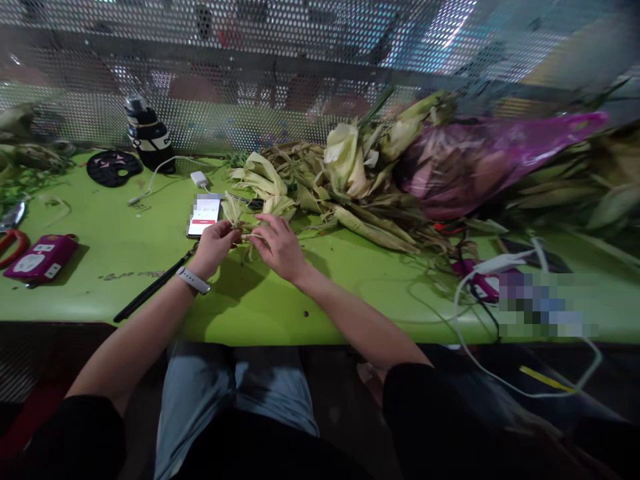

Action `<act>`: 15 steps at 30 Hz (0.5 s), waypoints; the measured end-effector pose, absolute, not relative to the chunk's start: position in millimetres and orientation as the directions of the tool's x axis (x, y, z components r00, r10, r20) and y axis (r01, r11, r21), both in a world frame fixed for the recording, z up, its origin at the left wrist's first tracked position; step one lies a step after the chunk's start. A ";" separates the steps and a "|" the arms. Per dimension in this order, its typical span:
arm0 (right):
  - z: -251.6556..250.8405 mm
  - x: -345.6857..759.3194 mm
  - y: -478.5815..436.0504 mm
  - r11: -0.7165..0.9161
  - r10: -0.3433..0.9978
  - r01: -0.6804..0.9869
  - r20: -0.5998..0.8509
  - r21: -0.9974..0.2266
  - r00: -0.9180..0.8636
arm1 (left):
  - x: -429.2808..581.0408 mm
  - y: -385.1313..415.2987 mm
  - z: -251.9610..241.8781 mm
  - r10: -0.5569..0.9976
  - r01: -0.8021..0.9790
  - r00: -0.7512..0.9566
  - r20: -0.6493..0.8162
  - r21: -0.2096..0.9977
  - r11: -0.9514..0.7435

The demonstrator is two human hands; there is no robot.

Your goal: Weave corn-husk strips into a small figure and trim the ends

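Pale corn husk (233, 210), bunched small, is pinched in my left hand (216, 245), which wears a white wristband. Beside it, my right hand (280, 248) has its fingers curled on thin strands that run to the same bunch. Exactly where each fingertip grips is too small to make out. A phone (204, 217) with a lit screen lies just behind my left hand. Past both hands, a large heap of dried and green corn husks (345, 173) spreads over the green table (165, 233).
A dark bottle (149, 137) and black disc (113, 168) stand at the back left. Orange-handled scissors (13, 240) and a purple case (43, 259) lie at left. A pink plastic bag (450, 167) and white cable (457, 313) are at right. Perforated metal (280, 73) rises behind.
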State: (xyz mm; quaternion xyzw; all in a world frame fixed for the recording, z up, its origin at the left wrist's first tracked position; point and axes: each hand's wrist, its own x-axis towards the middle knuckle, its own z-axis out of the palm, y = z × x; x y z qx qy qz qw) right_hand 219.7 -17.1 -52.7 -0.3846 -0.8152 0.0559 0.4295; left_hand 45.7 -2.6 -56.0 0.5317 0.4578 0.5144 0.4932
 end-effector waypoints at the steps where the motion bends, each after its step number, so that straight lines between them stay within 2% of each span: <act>1: -53.3 221.0 -15.8 0.700 0.684 0.554 0.646 -0.450 -0.340 | 46.4 -2.9 -55.3 0.994 -0.028 0.060 0.094 0.995 -0.093; 6: -55.8 223.5 -12.9 0.615 0.788 0.441 0.538 -0.654 -0.300 | 49.1 -8.1 -48.3 0.996 -0.063 0.052 0.072 0.996 -0.069; 11: -52.9 223.5 -11.8 0.647 0.757 0.394 0.612 -0.653 -0.229 | 49.4 -13.6 -42.0 1.000 -0.096 0.008 0.024 0.995 -0.023; 15: -51.9 223.5 -12.8 0.556 0.831 0.367 0.489 -0.745 -0.265 | 48.7 -13.8 -43.3 0.996 -0.115 0.063 0.057 0.992 -0.050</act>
